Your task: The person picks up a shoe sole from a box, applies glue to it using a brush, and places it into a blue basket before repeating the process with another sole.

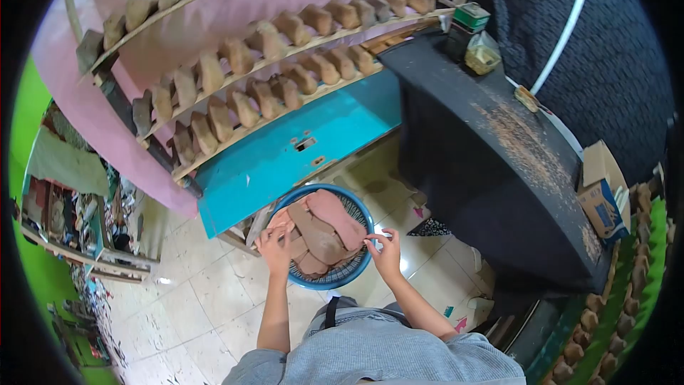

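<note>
In front of me stands a round blue plastic basket (368,218) holding several shoe-insole-shaped pieces. A pink insole (335,217) lies on top toward the right, and a brown insole (313,235) lies slantwise beside it. More brown and orange-pink pieces show underneath and at the left. My left hand (275,249) is at the basket's left rim, fingers apart, close to the orange-pink pieces. At the right rim, my right hand (387,253) has thumb and fingertips drawn together near the pink insole's lower end. What sits between those fingertips is too small to make out.
Wooden racks with rows of shoe lasts (267,39) stand ahead, above a turquoise board (299,146). A black-covered table (491,128) with brown scraps is at right, bearing a cardboard box (603,192). More lasts (591,303) line the lower right. A cluttered shelf (68,217) stands left.
</note>
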`<action>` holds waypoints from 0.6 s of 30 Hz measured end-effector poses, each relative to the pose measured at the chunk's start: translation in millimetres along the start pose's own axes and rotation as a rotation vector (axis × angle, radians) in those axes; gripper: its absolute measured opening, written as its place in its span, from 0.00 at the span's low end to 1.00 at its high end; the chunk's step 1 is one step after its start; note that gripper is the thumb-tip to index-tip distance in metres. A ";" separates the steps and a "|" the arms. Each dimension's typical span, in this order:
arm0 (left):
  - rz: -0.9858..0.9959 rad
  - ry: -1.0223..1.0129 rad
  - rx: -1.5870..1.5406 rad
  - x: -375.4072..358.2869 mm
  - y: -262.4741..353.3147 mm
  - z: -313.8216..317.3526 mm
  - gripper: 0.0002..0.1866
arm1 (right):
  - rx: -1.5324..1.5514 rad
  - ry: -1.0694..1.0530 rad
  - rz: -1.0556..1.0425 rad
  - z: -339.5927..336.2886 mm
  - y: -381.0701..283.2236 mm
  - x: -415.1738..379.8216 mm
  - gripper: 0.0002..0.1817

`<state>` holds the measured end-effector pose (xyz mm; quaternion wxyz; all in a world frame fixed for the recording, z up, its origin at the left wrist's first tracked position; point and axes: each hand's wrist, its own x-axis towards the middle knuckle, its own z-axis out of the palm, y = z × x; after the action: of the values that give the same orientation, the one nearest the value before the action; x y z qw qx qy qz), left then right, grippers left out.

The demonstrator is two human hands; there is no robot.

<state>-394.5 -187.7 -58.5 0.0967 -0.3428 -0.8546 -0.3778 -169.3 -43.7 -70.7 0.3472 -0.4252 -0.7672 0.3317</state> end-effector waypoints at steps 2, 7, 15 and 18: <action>-0.042 0.021 0.050 3.9 32.7 -4.9 0.06 | 0.006 0.031 0.014 -31.9 -0.5 -0.1 0.07; 0.058 -0.062 -0.067 -19.8 117.8 33.7 0.08 | -0.058 0.152 -0.011 -120.1 36.0 -10.3 0.05; 0.267 -0.329 -0.371 -131.6 310.1 147.6 0.05 | -0.144 0.447 0.074 -291.8 145.1 -55.3 0.04; 0.324 -0.424 -0.464 -175.6 378.2 176.0 0.05 | -0.267 0.561 0.110 -344.9 176.7 -77.9 0.04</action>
<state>2.3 28.9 -36.3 -0.1044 -0.5577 -0.6816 -0.4622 217.3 35.2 -46.5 0.4678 -0.5827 -0.6543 0.1161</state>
